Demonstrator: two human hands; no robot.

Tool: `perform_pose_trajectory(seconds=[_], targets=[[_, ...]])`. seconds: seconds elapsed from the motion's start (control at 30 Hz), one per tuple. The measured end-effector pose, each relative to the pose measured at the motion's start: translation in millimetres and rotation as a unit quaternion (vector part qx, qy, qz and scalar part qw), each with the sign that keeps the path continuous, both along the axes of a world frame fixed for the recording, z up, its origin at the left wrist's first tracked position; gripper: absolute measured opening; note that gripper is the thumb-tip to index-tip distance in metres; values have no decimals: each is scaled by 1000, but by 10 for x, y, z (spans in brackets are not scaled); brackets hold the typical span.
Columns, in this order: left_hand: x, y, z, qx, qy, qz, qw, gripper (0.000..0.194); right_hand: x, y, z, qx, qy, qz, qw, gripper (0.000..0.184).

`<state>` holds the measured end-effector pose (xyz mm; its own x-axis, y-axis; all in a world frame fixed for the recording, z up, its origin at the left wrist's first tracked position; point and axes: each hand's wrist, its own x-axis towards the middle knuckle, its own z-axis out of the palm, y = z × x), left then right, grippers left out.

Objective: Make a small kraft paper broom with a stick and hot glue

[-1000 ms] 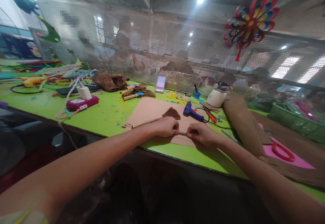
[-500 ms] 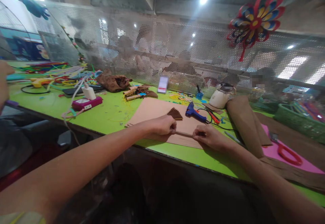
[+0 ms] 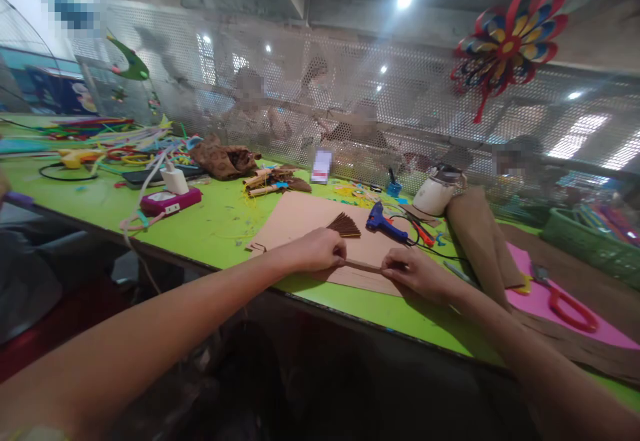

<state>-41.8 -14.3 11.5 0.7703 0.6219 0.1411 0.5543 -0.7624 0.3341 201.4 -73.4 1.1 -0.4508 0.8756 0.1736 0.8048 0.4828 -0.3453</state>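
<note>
A narrow brown paper strip [image 3: 363,266] stretches between my two hands, low over the front of a light brown paper sheet [image 3: 295,218]. My left hand [image 3: 323,249] pinches the strip's left end, fingers curled. At its right end, my right hand [image 3: 415,272] grips it between thumb and fingertips. Just beyond my left hand lies a dark brown pleated paper fan [image 3: 344,225], its lower part hidden by the hand. A blue glue gun [image 3: 384,222] rests on the sheet's right side, its cord trailing right.
Scissors with red handles [image 3: 573,311] lie on pink paper [image 3: 607,334] at right, beside folded brown paper [image 3: 480,241]. Behind stand a white jug [image 3: 433,193] and a propped phone [image 3: 321,166]. A magenta power strip [image 3: 171,200] sits left. The green table's front edge [image 3: 320,302] runs close by.
My hands have drawn apart, the right one moving rightward, so more of the strip shows between them. Over the last half second they have stayed nearly still. The camera has turned slightly left.
</note>
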Motion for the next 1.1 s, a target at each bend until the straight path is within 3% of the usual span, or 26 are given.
perform_pose_trajectory(seconds=[0.23,0.67,1.1], targets=[[12,23,23,27,4,-22,999,21,-18,-11,56,-12,-11,-1,1000,14],[21,70,3,-11,-16,-15,1000,20,-29,1,33,-26,-2,-16,1000,16],[32,73,105,-38,68,-20,997,18,-43,15,56,-42,-7,-28,999,17]])
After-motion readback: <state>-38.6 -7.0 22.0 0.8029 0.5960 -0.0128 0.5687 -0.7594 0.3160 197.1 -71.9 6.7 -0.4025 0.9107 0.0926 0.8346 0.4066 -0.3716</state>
